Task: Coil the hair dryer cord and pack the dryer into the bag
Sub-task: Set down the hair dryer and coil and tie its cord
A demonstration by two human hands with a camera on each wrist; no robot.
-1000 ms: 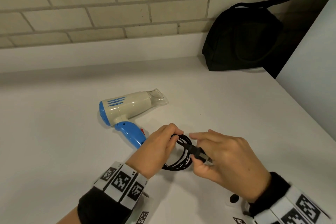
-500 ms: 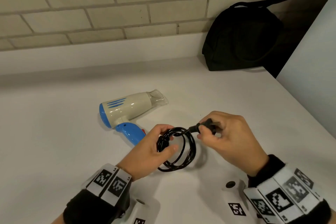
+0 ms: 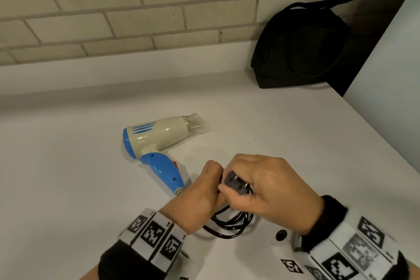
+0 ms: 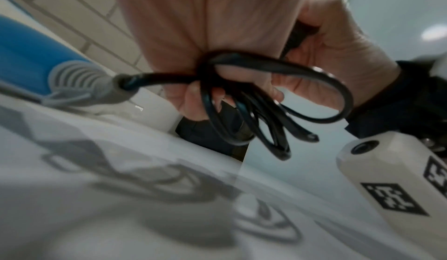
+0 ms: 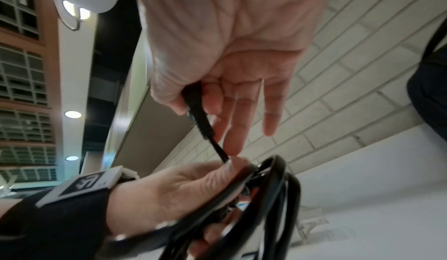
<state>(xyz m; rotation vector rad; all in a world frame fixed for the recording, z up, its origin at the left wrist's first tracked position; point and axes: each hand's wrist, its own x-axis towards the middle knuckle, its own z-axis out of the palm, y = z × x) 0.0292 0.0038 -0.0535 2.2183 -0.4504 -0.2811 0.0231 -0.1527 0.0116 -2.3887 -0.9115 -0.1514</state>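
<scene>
The cream and blue hair dryer (image 3: 159,141) lies on its side on the white table (image 3: 68,188), nozzle toward the right. Its black cord (image 3: 229,223) is gathered in several loops just above the table. My left hand (image 3: 211,179) grips the top of those loops (image 4: 241,101), beside the dryer's blue handle (image 4: 29,53). My right hand (image 3: 247,200) pinches the black plug (image 3: 236,185) between thumb and forefinger, right against the left hand. In the right wrist view the plug (image 5: 196,107) is pinched while the other fingers (image 5: 271,118) stay straight. The black bag (image 3: 302,48) stands at the back right.
A brick wall (image 3: 113,18) with a white ledge (image 3: 113,70) runs along the back of the table. A pale panel (image 3: 391,75) rises on the right, beside the bag. Bare table surface lies between the dryer and the bag.
My right hand has carried the plug from the far side of the coil back over it, close against my left hand. The dryer and bag have not moved.
</scene>
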